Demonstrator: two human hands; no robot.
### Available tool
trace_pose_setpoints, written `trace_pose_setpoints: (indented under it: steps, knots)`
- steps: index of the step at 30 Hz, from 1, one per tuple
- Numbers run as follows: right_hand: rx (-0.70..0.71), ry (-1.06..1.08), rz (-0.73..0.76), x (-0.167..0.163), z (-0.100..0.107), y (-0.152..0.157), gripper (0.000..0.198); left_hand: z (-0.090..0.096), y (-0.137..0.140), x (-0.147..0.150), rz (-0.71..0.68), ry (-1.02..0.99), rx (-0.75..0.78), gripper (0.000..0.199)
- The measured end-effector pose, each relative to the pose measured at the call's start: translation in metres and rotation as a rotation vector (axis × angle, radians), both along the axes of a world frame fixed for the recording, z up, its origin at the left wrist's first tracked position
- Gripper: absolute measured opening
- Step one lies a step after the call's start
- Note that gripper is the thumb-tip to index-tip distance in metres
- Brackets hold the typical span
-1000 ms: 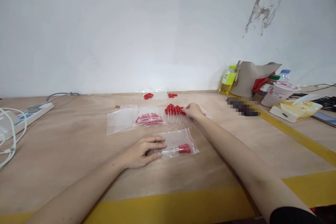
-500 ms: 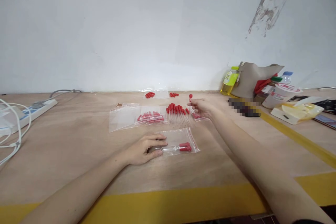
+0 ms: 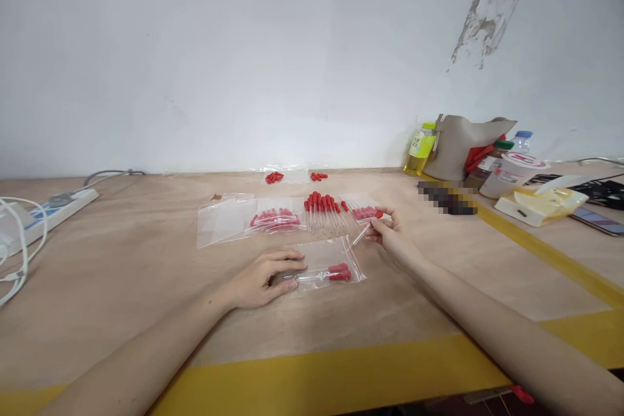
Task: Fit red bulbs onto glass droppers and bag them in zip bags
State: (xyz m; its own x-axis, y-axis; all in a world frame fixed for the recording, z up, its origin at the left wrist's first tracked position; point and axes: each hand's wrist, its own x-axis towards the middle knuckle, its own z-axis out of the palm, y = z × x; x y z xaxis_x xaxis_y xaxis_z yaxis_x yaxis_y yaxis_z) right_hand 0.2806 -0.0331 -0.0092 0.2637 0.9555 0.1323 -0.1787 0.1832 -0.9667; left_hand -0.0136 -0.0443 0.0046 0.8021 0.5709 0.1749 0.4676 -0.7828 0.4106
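My right hand (image 3: 390,232) pinches a dropper (image 3: 361,234) by its red rubber bulb. The clear tube slants down to the left, its tip close to the zip edge of a clear zip bag (image 3: 322,250). Two droppers with red bulbs (image 3: 340,272) lie inside that bag. Resting flat on the bag's left end is my left hand (image 3: 266,278), fingers stretched and thumb apart. Behind the bag, a row of loose droppers (image 3: 322,205) is fanned out with bulbs away from me.
Filled bags of red bulbs (image 3: 275,218) lie left of the row, another bag (image 3: 358,205) right of it. Small red bulb piles (image 3: 274,177) sit near the wall. A power strip (image 3: 63,211) is at left; a yellow bottle (image 3: 420,149), cup (image 3: 511,174) and tissue pack (image 3: 541,205) stand right.
My right hand has come down and toward me with the dropper, which has turned from upright to slanted toward the bag. My left hand stays on the bag. The view has shifted slightly.
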Motion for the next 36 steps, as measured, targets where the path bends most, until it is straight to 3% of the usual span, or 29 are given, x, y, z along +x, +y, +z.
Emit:
trace_pose_setpoints:
  steps: [3,6,11,17,22,28,32,36]
  knots:
    - [-0.116,0.011,0.109,-0.004,-0.003,-0.005,0.031,0.0,-0.001,0.0,0.023,-0.011,0.017,0.05]
    - [-0.183,-0.175,0.277,0.001,-0.001,-0.01,0.025,0.0,-0.003,0.0,0.033,-0.015,0.035,0.054]
    - [0.023,-0.709,0.421,0.013,0.004,-0.013,0.022,0.001,-0.004,0.0,0.051,0.021,0.022,0.053]
    - [0.135,-0.778,0.484,0.001,-0.001,-0.013,0.018,0.002,-0.003,0.001,0.06,0.035,0.022,0.053]
    - [0.183,-0.826,0.411,-0.009,-0.002,-0.011,0.013,0.003,-0.004,0.001,0.058,0.034,0.019,0.052]
    - [0.108,-0.645,0.464,-0.006,-0.003,-0.009,0.018,0.001,-0.003,0.001,0.039,0.024,0.017,0.049]
    - [0.023,-0.652,0.255,0.01,0.005,0.011,0.017,-0.001,-0.001,-0.001,0.032,0.029,-0.004,0.041]
    - [-0.071,-0.953,0.017,0.017,0.014,0.047,0.011,-0.001,0.0,-0.001,0.028,0.016,-0.029,0.04]
